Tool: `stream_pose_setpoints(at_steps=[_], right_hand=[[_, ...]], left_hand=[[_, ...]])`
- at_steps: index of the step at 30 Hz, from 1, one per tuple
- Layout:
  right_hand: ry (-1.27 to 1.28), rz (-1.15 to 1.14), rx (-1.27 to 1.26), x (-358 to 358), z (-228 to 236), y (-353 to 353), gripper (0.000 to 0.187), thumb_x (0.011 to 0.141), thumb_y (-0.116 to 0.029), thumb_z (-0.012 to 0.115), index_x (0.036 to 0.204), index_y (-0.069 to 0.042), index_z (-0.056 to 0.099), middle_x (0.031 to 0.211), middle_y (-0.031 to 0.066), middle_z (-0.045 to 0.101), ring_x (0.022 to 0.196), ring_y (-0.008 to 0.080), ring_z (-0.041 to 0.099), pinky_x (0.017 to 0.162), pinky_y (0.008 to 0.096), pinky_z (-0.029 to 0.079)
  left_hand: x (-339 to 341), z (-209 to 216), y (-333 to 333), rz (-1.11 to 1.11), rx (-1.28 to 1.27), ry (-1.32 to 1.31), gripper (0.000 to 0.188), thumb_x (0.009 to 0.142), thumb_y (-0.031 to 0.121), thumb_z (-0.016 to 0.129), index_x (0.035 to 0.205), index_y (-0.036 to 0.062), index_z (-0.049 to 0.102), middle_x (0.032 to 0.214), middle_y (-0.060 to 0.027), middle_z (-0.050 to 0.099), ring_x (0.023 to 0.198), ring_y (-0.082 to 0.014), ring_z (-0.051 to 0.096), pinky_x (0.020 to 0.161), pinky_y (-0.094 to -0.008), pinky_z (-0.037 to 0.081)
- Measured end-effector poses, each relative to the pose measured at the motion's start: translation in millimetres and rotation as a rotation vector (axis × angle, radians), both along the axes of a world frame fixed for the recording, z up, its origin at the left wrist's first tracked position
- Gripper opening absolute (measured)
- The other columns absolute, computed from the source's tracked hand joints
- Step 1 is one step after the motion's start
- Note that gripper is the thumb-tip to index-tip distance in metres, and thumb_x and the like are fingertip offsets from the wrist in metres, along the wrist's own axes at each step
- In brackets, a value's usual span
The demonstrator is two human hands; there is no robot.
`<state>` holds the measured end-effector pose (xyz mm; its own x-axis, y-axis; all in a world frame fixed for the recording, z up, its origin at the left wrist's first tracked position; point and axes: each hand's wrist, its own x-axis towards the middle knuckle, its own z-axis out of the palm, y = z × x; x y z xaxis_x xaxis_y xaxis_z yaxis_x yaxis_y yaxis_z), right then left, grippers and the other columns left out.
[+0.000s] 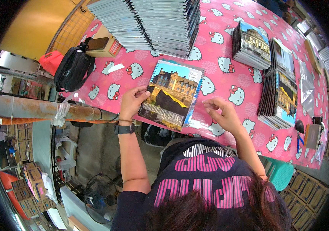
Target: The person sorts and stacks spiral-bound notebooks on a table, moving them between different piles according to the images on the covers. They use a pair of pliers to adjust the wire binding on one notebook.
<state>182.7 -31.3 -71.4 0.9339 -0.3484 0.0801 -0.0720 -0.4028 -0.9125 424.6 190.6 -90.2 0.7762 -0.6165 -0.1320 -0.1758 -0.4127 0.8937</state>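
A spiral-bound notebook (170, 94) with a castle photo on its cover lies near the table's front edge. More blue coil shows along its right side, as if another notebook sits beneath. At the notebook's left edge is my left hand (133, 101), its thumb on the cover and its fingers against the side. My right hand (223, 114) hovers just right of the notebook, apart from it, fingers loosely bent and spaced with nothing visible in them.
Tall stacks of spiral-bound books (153, 27) rise behind the notebook. Smaller piles of photo-covered notebooks (251, 44) stand at the right. A black bag (74, 69) and a small carton (104, 48) are at the left. A pink patterned cloth (226, 81) covers the table.
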Motion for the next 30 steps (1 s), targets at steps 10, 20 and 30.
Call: stream_pose_setpoints(at_steps=[10, 20, 30], right_hand=[[0.108, -0.287, -0.026, -38, -9, 0, 0.022, 0.078, -0.007, 0.059, 0.099, -0.001, 0.060, 0.084, 0.0092, 0.063, 0.077, 0.0159, 0.060, 0.065, 0.0285, 0.046], [-0.331, -1.135, -0.217, -222, 3, -130, 0.021, 0.084, -0.005, 0.053, 0.103, 0.001, 0.059, 0.098, 0.0070, 0.062, 0.091, 0.0135, 0.057, 0.079, 0.0253, 0.044], [-0.013, -0.978, 0.351, -267, -41, -234, 0.054, 0.088, -0.038, 0.048, 0.129, -0.004, 0.040, 0.112, 0.0037, 0.053, 0.097, 0.0137, 0.050, 0.083, 0.0256, 0.039]], left_hand=[[9, 62, -34, -0.170, -0.302, 0.129, 0.020, 0.084, 0.006, 0.052, 0.103, 0.0019, 0.047, 0.085, -0.0025, 0.054, 0.075, -0.0076, 0.050, 0.068, -0.0212, 0.041], [-126, 108, -220, -0.502, -1.012, 0.652, 0.049, 0.082, 0.002, 0.055, 0.125, 0.0034, 0.033, 0.095, -0.0077, 0.058, 0.085, -0.0116, 0.055, 0.076, -0.0234, 0.045], [-284, -74, -357, -0.191, -0.458, -0.105, 0.057, 0.072, 0.012, 0.059, 0.120, -0.0041, 0.035, 0.101, -0.0202, 0.048, 0.098, -0.0311, 0.045, 0.087, -0.0403, 0.036]])
